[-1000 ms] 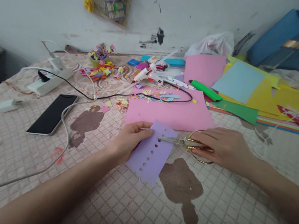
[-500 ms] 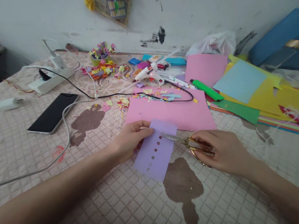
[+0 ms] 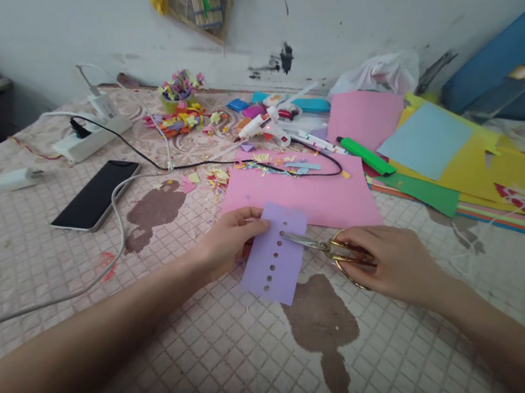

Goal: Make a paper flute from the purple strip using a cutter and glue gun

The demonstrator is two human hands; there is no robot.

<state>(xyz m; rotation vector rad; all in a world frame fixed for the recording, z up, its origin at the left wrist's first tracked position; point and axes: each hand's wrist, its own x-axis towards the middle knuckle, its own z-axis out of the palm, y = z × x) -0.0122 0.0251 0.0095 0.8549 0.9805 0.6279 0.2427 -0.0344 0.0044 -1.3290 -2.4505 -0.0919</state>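
Note:
A strip of purple paper [image 3: 288, 266] with a row of several small round holes is pinched at its upper left edge by my left hand [image 3: 236, 236], thumb on top. My right hand [image 3: 387, 256] is wrapped round the gold handles of a pair of scissors [image 3: 325, 246]. Their silver blades point left and lie over the paper's right part, the tip by one of the upper holes. Whether the blades are apart is hard to make out. Behind the strip lies a pink sheet [image 3: 294, 201] with small paper scraps along its far part.
A white glue gun [image 3: 266, 126] with a black cord lies beyond the pink sheet. At left are a phone [image 3: 96, 195] and a power strip [image 3: 93, 140]. Coloured paper sheets [image 3: 472, 176] and a green marker [image 3: 365, 154] lie at right. A pot of paper flowers [image 3: 177, 102] stands near the wall.
The purple strip has tilted, its lower end rising slightly, and its holes show more clearly. Both hands keep their hold; the scissors stay at nearly the same spot.

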